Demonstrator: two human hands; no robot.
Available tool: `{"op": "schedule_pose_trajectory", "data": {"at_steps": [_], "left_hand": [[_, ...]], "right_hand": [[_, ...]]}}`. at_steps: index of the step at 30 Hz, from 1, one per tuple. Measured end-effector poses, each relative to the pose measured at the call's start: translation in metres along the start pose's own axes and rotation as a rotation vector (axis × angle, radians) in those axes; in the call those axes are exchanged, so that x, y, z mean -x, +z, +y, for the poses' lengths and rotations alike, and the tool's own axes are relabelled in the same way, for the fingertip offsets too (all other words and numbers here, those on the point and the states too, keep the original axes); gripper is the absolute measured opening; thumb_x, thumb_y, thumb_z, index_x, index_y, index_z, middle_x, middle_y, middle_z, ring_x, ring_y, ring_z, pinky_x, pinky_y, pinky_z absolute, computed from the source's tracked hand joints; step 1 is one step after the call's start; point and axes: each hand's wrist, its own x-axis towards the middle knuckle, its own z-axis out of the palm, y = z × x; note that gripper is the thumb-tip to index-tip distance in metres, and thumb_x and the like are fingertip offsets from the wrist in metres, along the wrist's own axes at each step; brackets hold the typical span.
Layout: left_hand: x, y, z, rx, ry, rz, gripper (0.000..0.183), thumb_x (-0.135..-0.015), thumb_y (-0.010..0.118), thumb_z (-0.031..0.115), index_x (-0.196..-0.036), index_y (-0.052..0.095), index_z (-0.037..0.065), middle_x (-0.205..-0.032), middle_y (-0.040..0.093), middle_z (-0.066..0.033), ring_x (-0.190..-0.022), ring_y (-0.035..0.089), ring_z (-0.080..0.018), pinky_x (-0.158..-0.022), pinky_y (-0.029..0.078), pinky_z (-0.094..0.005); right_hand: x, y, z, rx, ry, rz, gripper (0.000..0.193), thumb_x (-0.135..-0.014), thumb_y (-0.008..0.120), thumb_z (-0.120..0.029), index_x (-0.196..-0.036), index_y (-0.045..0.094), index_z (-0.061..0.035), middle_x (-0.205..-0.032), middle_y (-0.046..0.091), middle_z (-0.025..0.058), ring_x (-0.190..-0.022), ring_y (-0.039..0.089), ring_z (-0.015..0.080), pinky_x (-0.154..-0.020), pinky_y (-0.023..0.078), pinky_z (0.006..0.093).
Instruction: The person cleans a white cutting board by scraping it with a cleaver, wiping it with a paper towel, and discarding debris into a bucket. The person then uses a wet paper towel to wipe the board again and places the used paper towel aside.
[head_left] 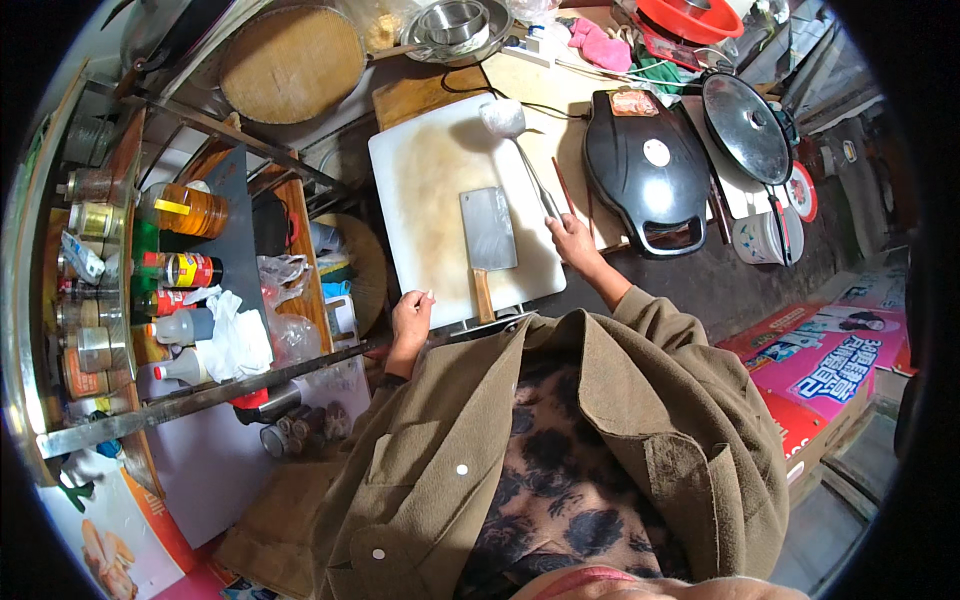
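My right hand (pixel 574 243) is closed round the handle end of a metal ladle (pixel 503 119), whose round bowl hangs over the far right part of a white cutting board (pixel 418 145). A cleaver (pixel 490 232) lies flat on that board, its wooden handle pointing toward me. At the board's near left edge is my left hand (pixel 411 318), fingers curled and pressed together; whether something small is pinched there cannot be made out. To the right of my right hand sits a black electric griddle (pixel 645 165) with its lid down. A thin brown stick (pixel 562 186) lies between the ladle and griddle.
A rack (pixel 300 365) with bottles and jars (pixel 190 212) stands at the left. Behind the board are a round wooden board (pixel 292 64) and metal bowls (pixel 452 22). Far right, a lidded pan (pixel 746 128) is above a white bucket (pixel 757 241); pink cartons (pixel 822 350) lie below.
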Motion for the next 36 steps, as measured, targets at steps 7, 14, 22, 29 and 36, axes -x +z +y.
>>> {"op": "schedule_pose_trajectory", "data": {"at_steps": [7, 14, 22, 29, 36], "left_hand": [[0.002, 0.003, -0.013, -0.037, -0.053, -0.018, 0.026, -0.086, 0.074, 0.023, -0.081, 0.063, 0.000, -0.079, 0.068, -0.0140, -0.072, 0.065, -0.0270, -0.068, 0.052, -0.0377], [0.021, -0.007, -0.029, 0.046, -0.138, -0.109, 0.026, -0.081, 0.079, 0.025, -0.081, 0.068, 0.001, -0.076, 0.069, -0.0133, -0.069, 0.066, -0.0216, -0.067, 0.052, -0.0343], [0.024, -0.025, -0.028, 0.074, -0.198, -0.105, 0.020, -0.082, 0.077, 0.019, -0.083, 0.068, 0.001, -0.076, 0.070, -0.0111, -0.070, 0.066, -0.0194, -0.068, 0.052, -0.0336], [0.015, -0.011, -0.049, 0.121, -0.075, -0.079, 0.017, -0.090, 0.067, 0.017, -0.090, 0.067, 0.000, -0.077, 0.070, -0.0111, -0.072, 0.067, -0.0195, -0.069, 0.053, -0.0341], [0.009, -0.003, -0.031, 0.251, -0.231, -0.203, 0.028, -0.099, 0.059, 0.023, -0.093, 0.066, -0.003, -0.079, 0.069, -0.0083, -0.073, 0.065, -0.0159, -0.070, 0.052, -0.0307]], "right_hand": [[-0.083, 0.010, -0.018, 0.288, -0.166, 0.380, 0.047, -0.096, 0.058, -0.037, -0.084, 0.059, 0.0087, -0.087, 0.064, 0.0326, -0.090, 0.062, 0.0493, -0.082, 0.047, 0.0528], [-0.131, 0.021, -0.011, 0.379, -0.020, 0.520, 0.045, -0.096, 0.058, -0.039, -0.091, 0.061, 0.0060, -0.091, 0.066, 0.0304, -0.093, 0.064, 0.0468, -0.084, 0.049, 0.0511], [-0.151, 0.013, 0.001, 0.418, 0.032, 0.594, 0.045, -0.097, 0.056, -0.040, -0.096, 0.060, 0.0051, -0.100, 0.067, 0.0290, -0.097, 0.064, 0.0458, -0.087, 0.049, 0.0499], [-0.138, 0.017, -0.008, 0.231, 0.184, 0.620, 0.045, -0.101, 0.051, -0.029, -0.132, 0.048, 0.0028, -0.132, 0.053, 0.0312, -0.121, 0.055, 0.0434, -0.096, 0.047, 0.0504], [-0.103, 0.029, -0.020, 1.279, -0.151, 0.470, 0.063, -0.083, 0.060, -0.003, -0.144, 0.044, -0.0031, -0.146, 0.038, 0.0170, -0.114, 0.050, 0.0343, -0.093, 0.048, 0.0443]]}}
